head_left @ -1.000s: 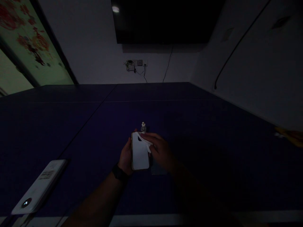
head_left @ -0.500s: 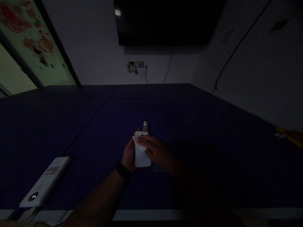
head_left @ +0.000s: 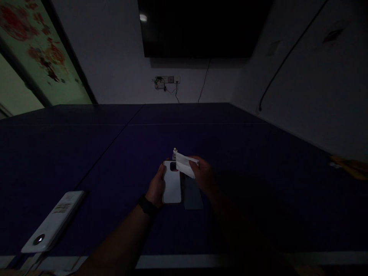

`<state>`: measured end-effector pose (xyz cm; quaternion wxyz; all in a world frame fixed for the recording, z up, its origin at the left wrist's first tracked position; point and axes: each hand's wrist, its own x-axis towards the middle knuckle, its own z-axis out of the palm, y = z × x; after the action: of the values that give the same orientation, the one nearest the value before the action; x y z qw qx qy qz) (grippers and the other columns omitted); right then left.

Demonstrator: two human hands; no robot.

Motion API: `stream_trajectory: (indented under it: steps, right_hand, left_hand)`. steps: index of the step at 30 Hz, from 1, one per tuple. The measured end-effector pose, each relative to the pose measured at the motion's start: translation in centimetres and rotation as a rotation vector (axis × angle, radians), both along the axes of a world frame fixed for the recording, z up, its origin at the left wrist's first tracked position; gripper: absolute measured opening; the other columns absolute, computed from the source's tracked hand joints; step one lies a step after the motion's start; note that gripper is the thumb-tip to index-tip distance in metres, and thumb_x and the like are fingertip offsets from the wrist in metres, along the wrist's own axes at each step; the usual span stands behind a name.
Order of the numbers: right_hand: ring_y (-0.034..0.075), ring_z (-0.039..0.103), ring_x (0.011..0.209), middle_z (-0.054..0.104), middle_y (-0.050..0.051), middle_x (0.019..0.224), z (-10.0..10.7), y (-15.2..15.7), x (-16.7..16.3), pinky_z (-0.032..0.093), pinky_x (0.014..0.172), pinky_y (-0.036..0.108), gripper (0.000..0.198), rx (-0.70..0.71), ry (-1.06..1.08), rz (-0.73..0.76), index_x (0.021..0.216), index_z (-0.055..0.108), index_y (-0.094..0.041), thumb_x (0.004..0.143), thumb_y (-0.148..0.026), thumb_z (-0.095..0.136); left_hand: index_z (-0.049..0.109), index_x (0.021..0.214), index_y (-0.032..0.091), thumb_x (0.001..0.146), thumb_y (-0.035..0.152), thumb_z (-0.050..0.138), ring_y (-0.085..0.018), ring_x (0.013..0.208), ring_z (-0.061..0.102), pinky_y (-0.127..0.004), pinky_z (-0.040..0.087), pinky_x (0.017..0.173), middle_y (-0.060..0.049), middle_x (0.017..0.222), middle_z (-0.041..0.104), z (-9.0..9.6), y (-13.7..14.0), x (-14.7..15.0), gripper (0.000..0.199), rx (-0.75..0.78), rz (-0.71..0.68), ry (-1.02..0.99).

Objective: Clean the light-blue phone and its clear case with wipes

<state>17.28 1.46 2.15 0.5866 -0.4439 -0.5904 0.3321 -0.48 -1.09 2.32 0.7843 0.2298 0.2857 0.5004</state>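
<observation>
My left hand (head_left: 156, 186), with a dark band at its wrist, grips a phone case (head_left: 172, 188) by its left edge. The case has a pale back and a dark camera cutout at the top; whether a phone is inside I cannot tell. My right hand (head_left: 203, 175) pinches a folded white tissue (head_left: 184, 164) just right of the case's upper end. Behind the tissue stands a small bottle (head_left: 174, 151) with a white cap, partly covered. A dark, flat, phone-sized rectangle (head_left: 193, 195) lies on the table below my right hand.
The dark blue table (head_left: 115, 165) reaches to the wall. A white power bank (head_left: 54, 222) with cables lies at the near left. At the far right edge is a yellow-orange item (head_left: 352, 166). A television (head_left: 201, 28) and sockets (head_left: 168, 79) are on the wall.
My right hand has lifted the tissue off the case's back and moved right. The camera cutout and the dark flat rectangle now show. My left hand keeps its hold.
</observation>
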Motion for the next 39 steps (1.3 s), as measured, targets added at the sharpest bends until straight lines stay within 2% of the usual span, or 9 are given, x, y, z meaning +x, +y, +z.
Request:
stream_trajectory:
  steps: [4,9,13,19,25,30,33,36,39]
  right_hand:
    - [0.022,0.072,0.078,0.075,0.006,0.089,-1.4,2.3,1.3,0.057,0.065,0.031,0.036,-0.044,0.120,-0.081,0.105,0.067,-0.019,0.087,-0.050,0.061]
    - [0.022,0.071,0.079,0.074,0.004,0.093,-3.7,5.0,3.1,0.058,0.065,0.033,0.046,-0.075,0.154,-0.165,0.121,0.057,-0.023,0.085,-0.048,0.068]
    - [0.017,0.068,0.078,0.070,0.004,0.099,-5.5,7.0,5.0,0.059,0.067,0.033,0.035,-0.133,0.036,-0.215,0.120,0.060,-0.018,0.094,-0.041,0.068]
    - [0.022,0.067,0.104,0.065,0.009,0.123,-7.0,8.6,5.9,0.059,0.088,0.043,0.031,-0.136,-0.229,-0.258,0.123,0.063,-0.017,0.099,-0.036,0.064]
    - [0.026,0.062,0.117,0.063,0.010,0.131,-7.2,8.6,5.7,0.051,0.101,0.051,0.032,-0.057,-0.440,-0.343,0.123,0.064,-0.018,0.097,-0.036,0.065]
    - [0.034,0.052,0.129,0.064,0.014,0.128,-6.9,8.0,5.7,0.035,0.112,0.056,0.042,-0.004,-0.513,-0.434,0.122,0.067,-0.019,0.081,-0.022,0.073]
    - [0.035,0.050,0.126,0.062,0.016,0.127,-6.6,7.8,5.8,0.035,0.108,0.056,0.047,0.018,-0.507,-0.501,0.125,0.065,-0.019,0.079,-0.023,0.069]
    - [0.034,0.053,0.119,0.064,0.016,0.120,-6.2,8.0,6.1,0.037,0.105,0.053,0.036,0.051,-0.481,-0.549,0.118,0.066,-0.019,0.083,-0.026,0.061]
    - [0.030,0.057,0.110,0.066,0.013,0.112,-6.2,8.2,6.2,0.042,0.102,0.050,0.022,0.081,-0.455,-0.547,0.106,0.069,-0.020,0.088,-0.028,0.060]
  left_hand:
    - [0.043,0.150,0.026,0.094,0.048,0.060,-0.021,0.076,0.071,-0.035,0.056,0.073,-0.008,0.104,0.074,-0.4,0.5,-0.2,0.063,0.081,0.145,0.166]
    - [0.038,0.152,0.023,0.095,0.042,0.054,-0.022,0.087,0.071,-0.039,0.054,0.087,-0.010,0.110,0.073,-1.2,1.2,-1.1,0.063,0.226,0.191,0.605]
    - [0.044,0.148,0.018,0.098,0.038,0.043,-0.026,0.124,0.062,-0.043,0.044,0.108,-0.015,0.136,0.064,-1.2,1.2,-1.9,0.054,0.402,0.255,1.070]
    - [0.043,0.148,0.007,0.095,0.036,0.045,-0.032,0.141,0.049,-0.046,0.036,0.117,-0.024,0.150,0.051,-1.0,1.3,-2.4,0.060,0.524,0.167,1.514]
    - [0.054,0.139,0.006,0.094,0.039,0.046,-0.034,0.129,0.057,-0.046,0.043,0.110,-0.026,0.137,0.057,-1.2,1.2,-2.4,0.056,0.549,0.164,1.646]
    - [0.064,0.125,0.013,0.092,0.037,0.049,-0.032,0.124,0.057,-0.044,0.043,0.108,-0.021,0.128,0.064,-1.2,1.3,-2.5,0.043,0.611,0.149,1.674]
    - [0.064,0.125,0.013,0.092,0.035,0.050,-0.031,0.122,0.058,-0.044,0.044,0.106,-0.021,0.126,0.064,-1.2,1.4,-2.3,0.042,0.618,0.150,1.682]
    - [0.062,0.130,0.010,0.092,0.036,0.046,-0.031,0.118,0.061,-0.046,0.045,0.105,-0.023,0.126,0.063,-0.6,1.1,-2.2,0.048,0.602,0.146,1.685]
    - [0.065,0.128,0.010,0.091,0.043,0.048,-0.032,0.116,0.063,-0.046,0.047,0.104,-0.021,0.124,0.066,1.3,0.6,-2.5,0.051,0.620,0.107,1.663]
